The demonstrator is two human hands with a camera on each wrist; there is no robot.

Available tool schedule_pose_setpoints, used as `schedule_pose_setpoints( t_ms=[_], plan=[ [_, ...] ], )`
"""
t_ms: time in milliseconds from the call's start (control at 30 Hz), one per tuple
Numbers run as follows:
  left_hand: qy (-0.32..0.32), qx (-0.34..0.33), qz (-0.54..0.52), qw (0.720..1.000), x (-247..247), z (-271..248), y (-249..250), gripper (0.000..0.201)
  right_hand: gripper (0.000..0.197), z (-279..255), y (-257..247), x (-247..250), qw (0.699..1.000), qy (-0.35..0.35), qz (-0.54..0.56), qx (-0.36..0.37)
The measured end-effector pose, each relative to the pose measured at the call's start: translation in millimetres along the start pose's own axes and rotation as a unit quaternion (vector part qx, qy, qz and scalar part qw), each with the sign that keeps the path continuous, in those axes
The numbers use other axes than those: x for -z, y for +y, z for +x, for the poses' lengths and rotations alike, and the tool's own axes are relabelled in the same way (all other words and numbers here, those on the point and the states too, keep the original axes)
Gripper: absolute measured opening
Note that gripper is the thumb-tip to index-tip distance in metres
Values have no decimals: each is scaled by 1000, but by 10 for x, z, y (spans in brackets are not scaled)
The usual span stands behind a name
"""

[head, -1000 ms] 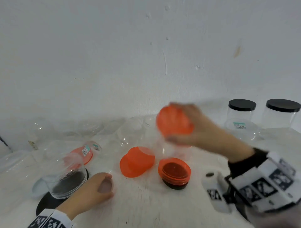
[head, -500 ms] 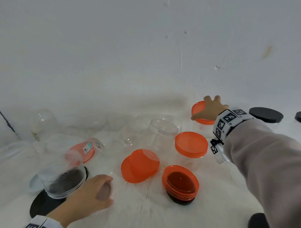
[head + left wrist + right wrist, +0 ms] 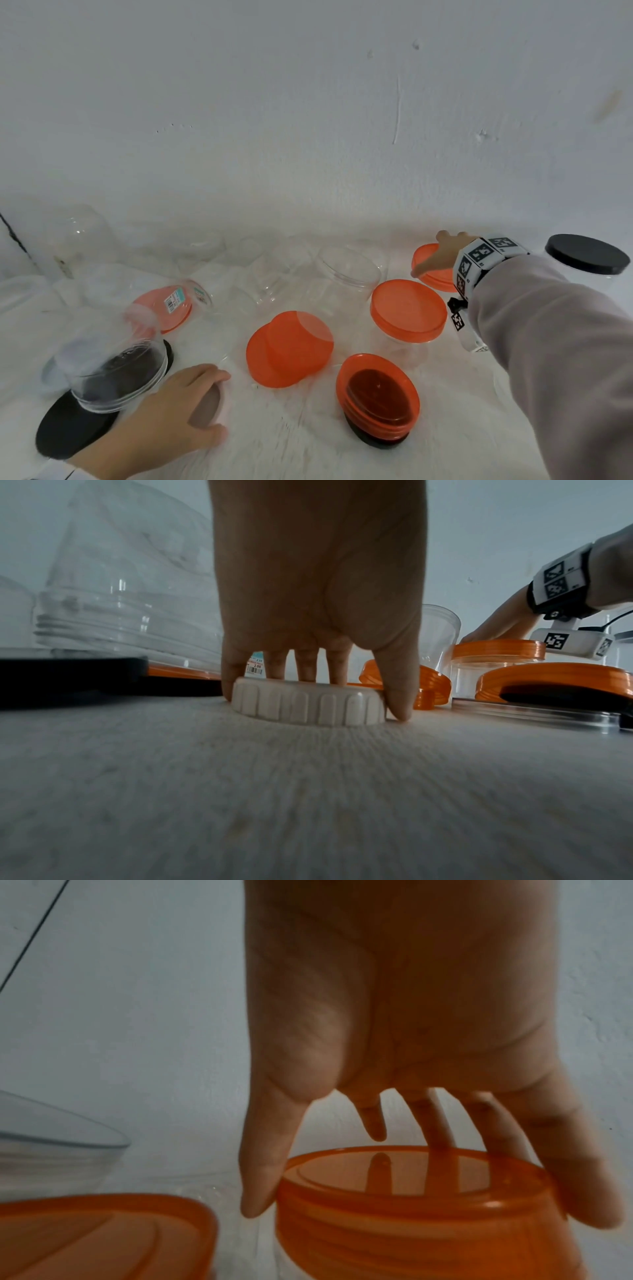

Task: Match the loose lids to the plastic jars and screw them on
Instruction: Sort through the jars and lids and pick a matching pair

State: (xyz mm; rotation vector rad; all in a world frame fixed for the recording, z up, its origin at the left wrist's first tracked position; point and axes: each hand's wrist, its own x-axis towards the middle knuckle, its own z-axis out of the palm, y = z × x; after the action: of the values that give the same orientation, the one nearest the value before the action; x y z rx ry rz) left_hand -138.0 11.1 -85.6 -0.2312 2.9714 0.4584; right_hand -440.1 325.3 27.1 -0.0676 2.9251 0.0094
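White ribbed lid [image 3: 308,704] under left hand [image 3: 318,588], hidden from head view

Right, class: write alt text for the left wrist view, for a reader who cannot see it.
A left hand reaches down, its fingers gripping a ribbed white lid lying flat on a pale surface. Behind stand clear jars and orange lids.

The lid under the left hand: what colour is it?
White, with a ribbed edge. The lid shows best in the left wrist view, gripped by the left hand.
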Motion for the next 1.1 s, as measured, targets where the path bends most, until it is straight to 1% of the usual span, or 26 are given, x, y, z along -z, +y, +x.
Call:
schedule_pose_setpoints(
  t_ms=[67, 167, 267, 367, 467, 600, 733, 767, 867, 933, 1000, 1100],
  plan=[
    [-1, -2, 2, 1000, -6, 2, -8, 74, 98, 22, -8, -4, 1000, -5, -17, 5],
    [-7, 1, 4, 1000, -11, 2, -10, 80, 94, 33, -30, 10, 999, -9, -36, 13],
    [1, 7, 0, 1000, -16, -7, -9, 73, 91, 32, -59, 68, 997, -19, -68, 32],
    [4, 1, -4, 1000, -11, -17, 0, 72, 89, 38, -142, 173, 991, -12, -112, 67],
    [5, 1, -3, 1000, -3, -19, 13, 72, 91, 50, -319, 278, 982, -6, -143, 123],
    [13, 1, 3, 1000, 15, -23, 46, 74, 95, 47, -622, 356, 960, -34, -173, 219],
    [21, 0, -1, 1000, 39, -31, 90, 88, 100, 62, -857, 373, 931, -63, -215, 289],
    [23, 3, 3, 1000, 42, -34, 100, 88, 103, 67, -902, 369, 924, -68, -230, 298],
    [43, 16, 22, 999, 48, -49, 141, 75, 112, 89, -1002, 345, 904, -84, -281, 312],
    [48, 21, 41, 998, 53, -60, 184, 71, 116, 103, -1042, 323, 890, -93, -315, 317],
    [47, 26, 57, 997, 65, -61, 214, 73, 118, 124, -1064, 309, 879, -102, -338, 321],
    [44, 26, 59, 997, 87, -61, 227, 82, 120, 144, -1083, 282, 872, -101, -359, 317]
  ],
)
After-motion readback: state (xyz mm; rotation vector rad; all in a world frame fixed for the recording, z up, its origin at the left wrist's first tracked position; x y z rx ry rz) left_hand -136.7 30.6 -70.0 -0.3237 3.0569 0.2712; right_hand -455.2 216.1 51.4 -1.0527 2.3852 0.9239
